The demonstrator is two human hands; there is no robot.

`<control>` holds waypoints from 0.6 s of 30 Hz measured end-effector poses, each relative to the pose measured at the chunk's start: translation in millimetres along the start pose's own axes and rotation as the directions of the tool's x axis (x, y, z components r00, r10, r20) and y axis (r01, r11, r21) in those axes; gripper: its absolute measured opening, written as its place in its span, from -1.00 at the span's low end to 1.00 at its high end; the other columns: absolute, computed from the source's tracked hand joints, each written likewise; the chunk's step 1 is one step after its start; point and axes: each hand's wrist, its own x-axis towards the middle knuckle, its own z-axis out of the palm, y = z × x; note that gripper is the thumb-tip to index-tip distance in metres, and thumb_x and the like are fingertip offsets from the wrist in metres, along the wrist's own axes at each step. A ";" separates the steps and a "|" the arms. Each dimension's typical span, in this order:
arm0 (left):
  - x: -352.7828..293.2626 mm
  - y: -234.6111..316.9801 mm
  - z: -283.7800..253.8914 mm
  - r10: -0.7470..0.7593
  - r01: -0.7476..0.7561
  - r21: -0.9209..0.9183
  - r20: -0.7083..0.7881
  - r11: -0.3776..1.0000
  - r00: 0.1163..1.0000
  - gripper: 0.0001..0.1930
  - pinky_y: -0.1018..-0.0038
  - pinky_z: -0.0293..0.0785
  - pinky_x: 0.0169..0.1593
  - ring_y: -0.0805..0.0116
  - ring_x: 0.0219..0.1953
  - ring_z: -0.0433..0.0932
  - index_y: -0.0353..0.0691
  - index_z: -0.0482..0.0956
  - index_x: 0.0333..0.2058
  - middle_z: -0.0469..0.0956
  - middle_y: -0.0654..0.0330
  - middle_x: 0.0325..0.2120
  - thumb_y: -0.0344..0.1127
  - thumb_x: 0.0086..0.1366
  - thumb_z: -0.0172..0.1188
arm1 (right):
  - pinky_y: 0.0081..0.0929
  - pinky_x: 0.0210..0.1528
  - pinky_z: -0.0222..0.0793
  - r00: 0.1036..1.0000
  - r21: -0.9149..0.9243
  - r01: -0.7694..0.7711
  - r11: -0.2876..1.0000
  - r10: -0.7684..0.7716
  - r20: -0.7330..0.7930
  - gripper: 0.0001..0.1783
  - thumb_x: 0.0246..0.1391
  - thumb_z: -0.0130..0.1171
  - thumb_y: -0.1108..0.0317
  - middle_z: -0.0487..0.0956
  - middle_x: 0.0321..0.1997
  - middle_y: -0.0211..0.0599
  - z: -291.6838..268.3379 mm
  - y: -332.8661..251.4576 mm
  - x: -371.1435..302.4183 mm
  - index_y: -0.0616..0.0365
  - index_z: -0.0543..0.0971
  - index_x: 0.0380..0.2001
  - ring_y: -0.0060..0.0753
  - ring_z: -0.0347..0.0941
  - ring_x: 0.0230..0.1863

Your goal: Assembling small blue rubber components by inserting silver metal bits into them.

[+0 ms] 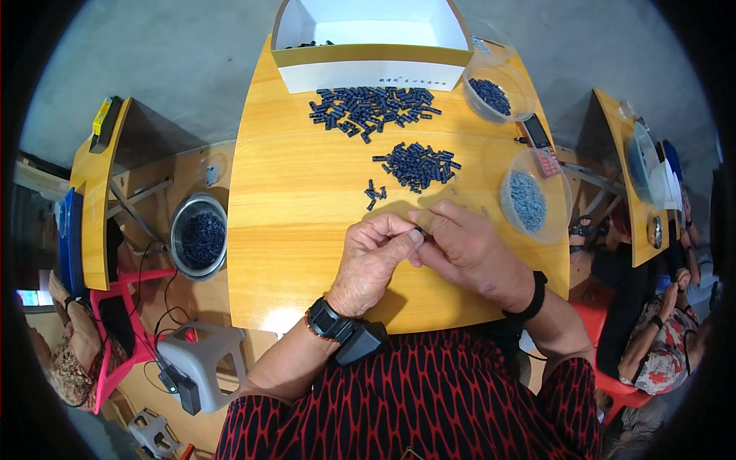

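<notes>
My left hand (374,261) and my right hand (468,249) meet above the near part of a yellow wooden table (299,230). Their fingertips pinch one small dark part (421,231) between them; most of it is hidden by the fingers. Just beyond the hands lie a few loose dark parts (373,193), then a small heap of dark blue parts (420,165), and farther back a wider spread of them (372,105).
An open white cardboard box (372,34) stands at the far edge. Two clear bowls, one with dark parts (494,96) and one with grey parts (529,201), sit right, a calculator (540,144) between them. A metal bowl (199,236) rests left. Other people sit at both sides.
</notes>
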 end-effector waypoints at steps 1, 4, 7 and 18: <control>-0.1 -0.5 0.3 0.020 -0.019 0.019 -0.008 1.000 1.000 -0.94 0.52 0.51 -0.18 0.45 -0.37 0.54 -0.37 0.54 -0.36 0.59 0.16 -0.40 -0.56 0.32 0.12 | -0.28 -0.42 0.42 1.000 -0.034 0.018 0.999 -0.018 -0.012 -0.65 -0.05 0.31 0.45 0.43 -0.32 -0.14 2.2 0.0 -1.1 0.28 0.51 -0.16 -0.07 0.49 -0.41; -0.2 -2.9 0.0 0.052 -0.050 0.062 -0.022 0.997 0.998 -0.93 0.54 0.50 -0.19 0.47 -0.37 0.53 -0.36 0.54 -0.38 0.57 0.18 -0.40 -0.58 0.32 0.11 | -0.27 -0.45 0.41 0.999 -0.080 0.046 0.996 -0.047 -0.007 -0.71 -0.04 0.30 0.46 0.41 -0.36 -0.14 6.0 3.6 -4.2 0.29 0.51 -0.22 -0.09 0.47 -0.46; -0.9 -5.1 -0.5 0.091 -0.089 0.102 -0.019 0.991 0.996 -0.91 0.55 0.49 -0.19 0.48 -0.38 0.52 -0.35 0.53 -0.39 0.55 0.21 -0.40 -0.59 0.32 0.10 | -0.25 -0.47 0.40 0.997 -0.114 0.081 0.990 -0.081 0.012 -0.75 -0.03 0.28 0.46 0.38 -0.40 -0.15 9.1 4.4 -7.5 0.29 0.50 -0.26 -0.11 0.45 -0.48; 0.3 -3.7 1.2 0.084 -0.079 0.110 -0.039 0.991 0.996 -0.95 0.55 0.53 -0.33 0.48 -0.43 0.54 -0.32 0.49 -0.36 0.55 0.19 -0.44 -0.52 0.33 0.14 | -0.40 -0.41 0.42 0.968 0.334 -0.251 0.909 0.230 0.102 -0.70 0.03 0.23 0.49 0.49 -0.36 -0.13 -7.1 6.9 -4.3 0.30 0.53 -0.13 -0.20 0.47 -0.47</control>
